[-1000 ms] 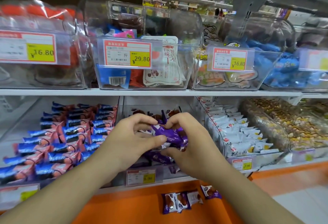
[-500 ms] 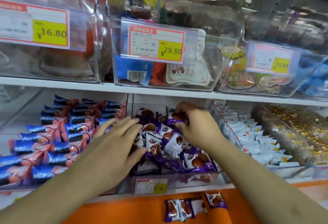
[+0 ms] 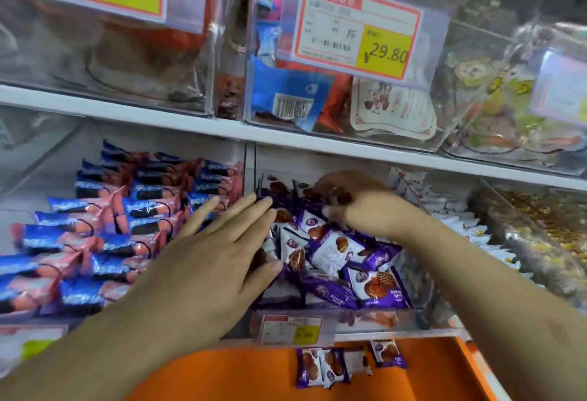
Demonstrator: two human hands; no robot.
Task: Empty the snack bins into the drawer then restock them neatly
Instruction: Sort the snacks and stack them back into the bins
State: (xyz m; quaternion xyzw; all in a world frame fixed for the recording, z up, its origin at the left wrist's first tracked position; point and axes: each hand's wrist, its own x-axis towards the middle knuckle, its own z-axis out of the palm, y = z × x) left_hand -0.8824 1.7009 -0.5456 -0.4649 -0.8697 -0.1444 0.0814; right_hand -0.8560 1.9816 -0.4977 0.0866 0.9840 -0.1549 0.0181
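Honestly, the clear hard-walled bin on the lower shelf is heaped with slick, pillow-shaped purple snack packets, so a careless sweep could send some sliding over its low front edge into the orange drawer, where a few already lie. Her left hand lies spread flat on the pile, while the right hand, curled at the bin's back edge, pinches a packet.

I see a white upper shelf carrying clear bins of mixed snacks. Below it, the lower shelf holds a clear bin of purple packets, with blue-and-pink packets left.
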